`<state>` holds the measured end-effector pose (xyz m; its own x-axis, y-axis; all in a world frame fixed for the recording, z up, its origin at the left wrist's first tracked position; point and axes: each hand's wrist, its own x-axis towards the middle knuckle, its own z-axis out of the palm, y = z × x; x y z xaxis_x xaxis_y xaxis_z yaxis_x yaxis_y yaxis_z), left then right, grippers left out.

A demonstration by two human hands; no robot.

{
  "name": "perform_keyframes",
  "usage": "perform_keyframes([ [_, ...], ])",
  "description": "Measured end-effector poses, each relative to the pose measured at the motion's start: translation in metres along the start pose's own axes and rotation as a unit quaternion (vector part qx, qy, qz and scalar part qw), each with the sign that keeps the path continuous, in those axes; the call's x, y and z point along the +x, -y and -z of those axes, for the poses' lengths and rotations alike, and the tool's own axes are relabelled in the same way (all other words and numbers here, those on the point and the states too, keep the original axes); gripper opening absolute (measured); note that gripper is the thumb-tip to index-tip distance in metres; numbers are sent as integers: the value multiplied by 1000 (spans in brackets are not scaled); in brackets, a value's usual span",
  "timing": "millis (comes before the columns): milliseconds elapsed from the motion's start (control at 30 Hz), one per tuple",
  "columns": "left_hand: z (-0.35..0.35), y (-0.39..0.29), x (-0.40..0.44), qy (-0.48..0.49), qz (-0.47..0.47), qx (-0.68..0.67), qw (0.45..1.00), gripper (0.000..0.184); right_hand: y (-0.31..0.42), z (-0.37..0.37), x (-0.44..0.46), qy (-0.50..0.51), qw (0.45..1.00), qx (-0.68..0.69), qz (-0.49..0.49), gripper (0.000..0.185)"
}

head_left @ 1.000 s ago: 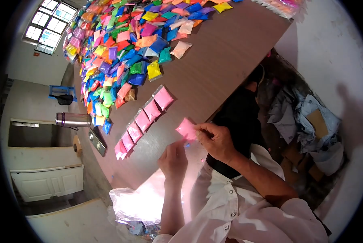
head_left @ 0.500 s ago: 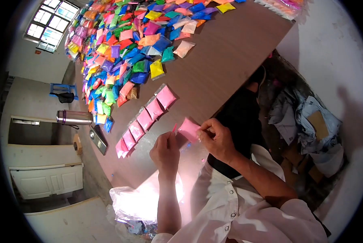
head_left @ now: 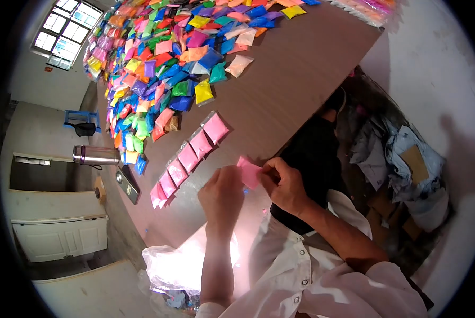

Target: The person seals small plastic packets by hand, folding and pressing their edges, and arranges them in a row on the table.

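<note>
A small pink packet is held above the brown table, over its near edge. My right hand pinches the packet's right edge between thumb and fingers. At the packet's left side, my left hand is curled closed and slightly blurred. Its fingertips overlap the packet's edge, and what lies between them is hidden. Just beyond my left hand, several pink packets lie in a slanting, overlapping row on the table.
A big heap of colourful packets covers the far left of the table. A phone and a steel flask are at the left edge. Clear plastic lies near my left forearm; grey wrappings sit below right.
My left hand has moved right and up to the packet's left edge. The thin pink piece seen at its fingertips is now out of sight. My right hand keeps its pinch.
</note>
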<state>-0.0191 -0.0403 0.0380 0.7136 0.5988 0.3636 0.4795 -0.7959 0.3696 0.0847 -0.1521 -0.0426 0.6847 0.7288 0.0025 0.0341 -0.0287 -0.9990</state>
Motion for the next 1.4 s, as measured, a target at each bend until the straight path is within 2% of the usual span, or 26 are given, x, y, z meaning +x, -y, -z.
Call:
perform_keyframes([
  [67, -8, -3, -10, 22, -44, -17, 999, 5, -2, 0, -1, 1, 999, 13, 53, 20],
  [133, -9, -7, -11, 48, -34, 16, 998, 9, -2, 0, -1, 6, 999, 10, 53, 21],
  [233, -4, 1, 0, 38, 1, 68, 997, 12, -1, -1, 0, 1, 998, 0, 67, 19],
  [333, -3, 8, 6, 20, 43, 41, 998, 13, -3, -3, 2, -9, 996, -1, 84, 18],
  [400, 4, 2, 6, 21, 16, 63, 998, 10, -3, -3, 2, -15, 996, 3, 82, 18],
  [467, -1, 6, -6, -7, 40, -29, 999, 6, -1, -1, 1, -6, 996, 4, 89, 15],
  [600, -12, 21, -22, -9, 45, -58, 997, 6, -3, -5, 4, -12, 992, -12, 129, 10],
  [667, -11, 40, -23, -35, 86, -28, 995, 9, -6, -6, 4, -16, 988, 0, 153, 9],
  [700, -9, 45, -23, -31, 130, -42, 990, 10, -7, -6, 3, -12, 988, 0, 155, 9],
  [767, -3, 40, -22, -46, 149, -69, 985, 10, -9, -5, 5, -11, 986, -11, 168, 13],
  [833, -1, 32, -31, -52, 173, -95, 979, 10, -8, -6, 2, -4, 989, 1, 147, 14],
  [933, -8, 28, -40, -43, 137, -151, 978, 7, -7, -8, 2, 5, 992, 13, 125, 15],
  [1033, -9, 50, -43, -56, 141, -29, 988, 6, -2, -5, 0, 11, 995, 5, 96, 17],
  [1133, 1, 65, -53, -78, 187, -74, 976, 2, 4, -7, -3, 17, 998, -2, 60, 19],
  [1300, 17, 86, -77, -147, 199, -66, 967, 3, 11, -29, -15, 20, 999, -25, 38, 29],
  [1367, 21, 92, -84, -161, 199, -55, 965, 4, 32, -36, -23, 73, 997, 4, 38, 42],
  [1400, 23, 95, -88, -170, 194, -42, 965, 4, 43, -33, -23, 79, 996, -2, 39, 42],
])
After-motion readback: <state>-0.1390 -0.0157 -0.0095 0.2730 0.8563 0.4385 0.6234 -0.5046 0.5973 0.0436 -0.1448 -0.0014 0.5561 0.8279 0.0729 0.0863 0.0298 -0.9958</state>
